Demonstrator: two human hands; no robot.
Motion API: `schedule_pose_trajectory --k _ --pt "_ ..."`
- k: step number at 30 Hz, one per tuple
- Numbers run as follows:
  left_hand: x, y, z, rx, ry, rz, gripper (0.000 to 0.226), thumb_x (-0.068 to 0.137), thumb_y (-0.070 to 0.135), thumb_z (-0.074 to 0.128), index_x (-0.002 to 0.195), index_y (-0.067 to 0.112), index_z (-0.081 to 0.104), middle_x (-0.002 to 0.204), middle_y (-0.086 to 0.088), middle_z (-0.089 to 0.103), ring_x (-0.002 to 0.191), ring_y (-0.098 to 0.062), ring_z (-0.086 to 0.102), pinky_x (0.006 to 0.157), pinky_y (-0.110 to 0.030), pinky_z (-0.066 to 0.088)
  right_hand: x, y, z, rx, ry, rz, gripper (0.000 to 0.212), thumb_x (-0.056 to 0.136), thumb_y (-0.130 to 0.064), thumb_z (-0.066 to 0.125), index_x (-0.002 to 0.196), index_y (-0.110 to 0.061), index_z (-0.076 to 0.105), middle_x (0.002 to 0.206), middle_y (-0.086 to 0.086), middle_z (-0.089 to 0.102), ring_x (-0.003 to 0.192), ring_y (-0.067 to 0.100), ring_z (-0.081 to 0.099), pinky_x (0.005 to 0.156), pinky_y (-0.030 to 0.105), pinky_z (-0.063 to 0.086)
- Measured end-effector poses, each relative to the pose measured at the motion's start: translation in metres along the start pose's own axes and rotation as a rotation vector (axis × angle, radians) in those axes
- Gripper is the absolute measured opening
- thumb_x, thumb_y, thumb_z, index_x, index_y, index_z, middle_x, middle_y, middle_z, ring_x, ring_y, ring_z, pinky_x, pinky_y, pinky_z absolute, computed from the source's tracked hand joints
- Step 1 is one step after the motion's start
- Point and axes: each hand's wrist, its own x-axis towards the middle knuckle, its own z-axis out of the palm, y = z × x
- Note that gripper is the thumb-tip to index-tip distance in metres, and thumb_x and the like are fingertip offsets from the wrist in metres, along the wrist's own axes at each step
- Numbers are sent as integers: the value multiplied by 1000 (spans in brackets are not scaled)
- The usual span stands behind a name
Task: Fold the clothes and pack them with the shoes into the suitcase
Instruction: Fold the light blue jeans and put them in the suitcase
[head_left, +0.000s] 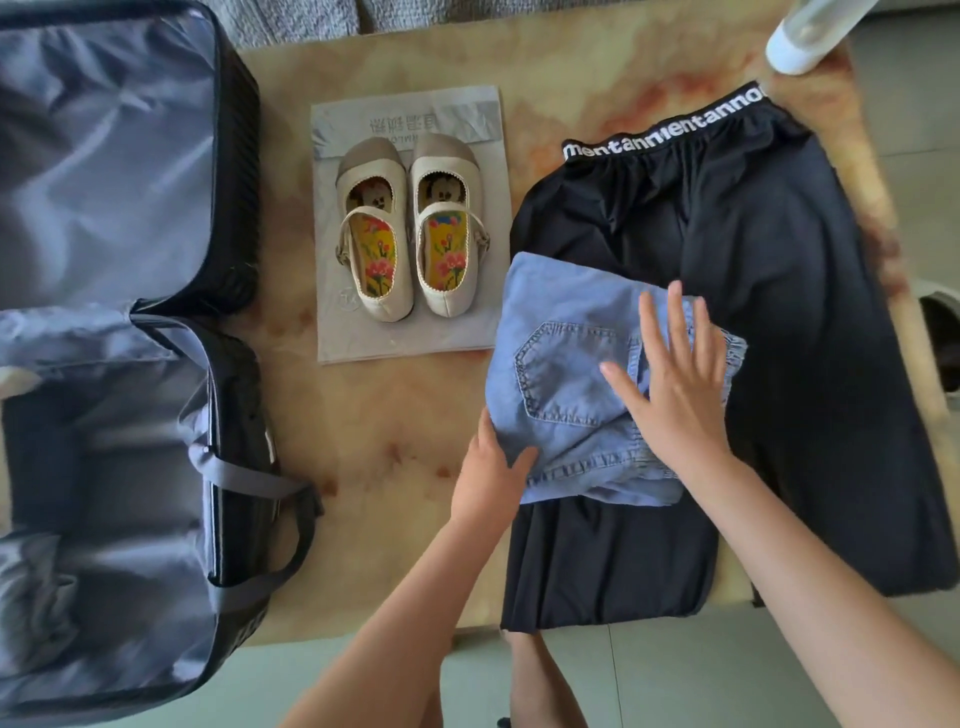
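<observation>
A folded light-blue denim garment (566, 364) lies on top of black trousers (769, 291) with a lettered white-on-black waistband, spread on the right of the table. My right hand (675, 384) rests flat on the denim, fingers spread. At the denim's lower left edge, my left hand (488, 467) grips the fabric with the thumb on top. A pair of cream strap shoes (410, 228) with flowered insoles stands on a grey bag in the middle. The open black suitcase (234, 171) with grey lining lies at the left.
The marbled table top (384, 441) shows bare between the suitcase and the clothes. A grey flat bag (405, 343) lies under the shoes. A white object (800, 36) stands at the back right corner. The trousers hang over the table's front edge.
</observation>
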Motion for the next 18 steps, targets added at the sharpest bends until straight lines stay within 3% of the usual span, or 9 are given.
schedule_pose_trajectory --k 3,5,8,11,14,18 --pt "10 3 -8 167 -42 -21 76 89 32 61 149 12 19 143 -11 41 130 -28 41 104 -40 36 -15 21 18 12 -144 52 83 86 -77 8 153 -27 4 159 9 -14 146 27 -14 116 58 3" --pt "16 10 -15 157 -33 57 92 84 35 66 152 18 6 144 -9 38 132 -28 38 106 -44 36 -12 22 7 176 1 100 77 89 -69 29 153 -30 9 160 9 -12 146 30 -12 115 53 -2" --pt "20 23 -25 -13 57 191 90 83 43 67 149 30 8 148 3 36 130 -19 43 100 -35 41 -15 27 -21 593 250 312 76 86 -42 64 150 -33 22 159 9 3 146 25 7 114 39 11" --pt "24 25 -29 -83 -36 177 83 84 43 67 145 38 11 147 3 38 126 -17 46 99 -36 44 -38 42 -18 1053 30 548 81 78 -22 78 131 -56 27 151 1 24 135 15 33 112 42 32" --pt "26 30 -30 -79 -91 123 76 87 34 65 143 38 14 134 -2 50 110 -24 57 92 -42 49 -54 46 -7 909 -104 547 85 67 -24 85 113 -64 26 144 4 28 131 22 38 104 44 41" --pt "29 35 -32 -28 -10 50 58 95 31 55 143 30 22 121 -13 59 103 -31 59 89 -44 49 -53 52 -7 871 -64 547 97 66 -11 86 136 -37 24 140 6 21 124 20 39 102 35 38"
